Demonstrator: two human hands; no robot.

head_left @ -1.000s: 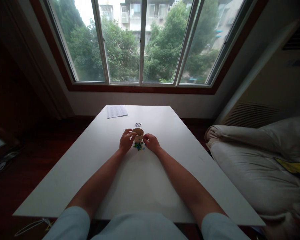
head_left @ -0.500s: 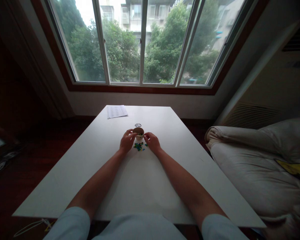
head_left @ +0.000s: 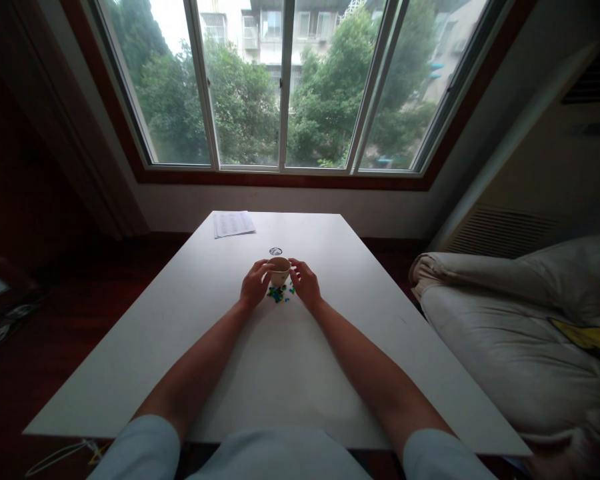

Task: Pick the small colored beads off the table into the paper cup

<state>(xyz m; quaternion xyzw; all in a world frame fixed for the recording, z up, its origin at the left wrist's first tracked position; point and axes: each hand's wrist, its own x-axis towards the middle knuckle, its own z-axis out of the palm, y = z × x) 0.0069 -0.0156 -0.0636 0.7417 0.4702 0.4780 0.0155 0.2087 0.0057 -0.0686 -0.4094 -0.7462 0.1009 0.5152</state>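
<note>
A pale paper cup [head_left: 280, 275] stands between my hands, its opening facing up. My left hand [head_left: 255, 283] has its fingers and thumb closed on the cup's left side near the rim. On the other side, my right hand [head_left: 306, 283] grips the right side with curled fingers. Small blue, green and yellow pieces [head_left: 278, 295] lie scattered on the white table [head_left: 290, 373] just in front of the cup. A few more lie by my right hand. The cup's base partly hides the pile, and its contents are too dim to make out.
A round black-and-white item [head_left: 275, 251] lies behind the cup. Printed sheets of paper [head_left: 234, 224] rest at the table's far left corner. Right of the table is a padded light-coloured seat or bedding [head_left: 480, 333]. A window [head_left: 280, 87] spans the far wall.
The cup has moved slightly towards me, over the edge of the pieces. Both hands now close around its sides; pieces seen inside it earlier no longer show.
</note>
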